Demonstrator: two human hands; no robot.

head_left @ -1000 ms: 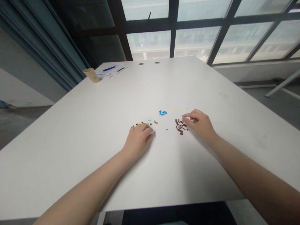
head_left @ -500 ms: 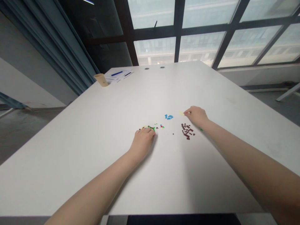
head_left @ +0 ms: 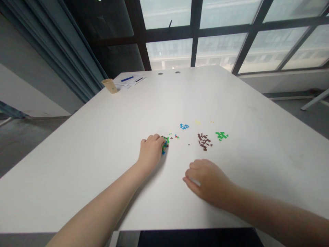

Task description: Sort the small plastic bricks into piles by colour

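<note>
My left hand (head_left: 150,148) rests on the white table (head_left: 164,192), loosely bent at the left side of a mixed pile of small building bricks (head_left: 165,144), green, blue and dark ones among them. Its fingertips are partly hidden. Nearer the table's front edge is my right hand (head_left: 205,180), fingers curled, a gap between thumb and forefinger, nothing visible in it. Beyond it lie sorted groups: brown bricks (head_left: 204,141), green bricks (head_left: 221,136), blue bricks (head_left: 184,126) and pale yellow bricks (head_left: 197,122). A few loose coloured bricks (head_left: 177,136) lie right of the mixed pile.
A beige paper cup (head_left: 109,86) stands at the table's far left edge, beside papers (head_left: 128,81) with a blue pen (head_left: 127,79) on them. One dark piece (head_left: 189,144) lies alone between the mixed pile and the brown bricks. Windows rise behind the table.
My right hand has left the yellow bricks and come back towards me, uncovering the green bricks. My left hand has shifted slightly left, and more of the mixed pile shows.
</note>
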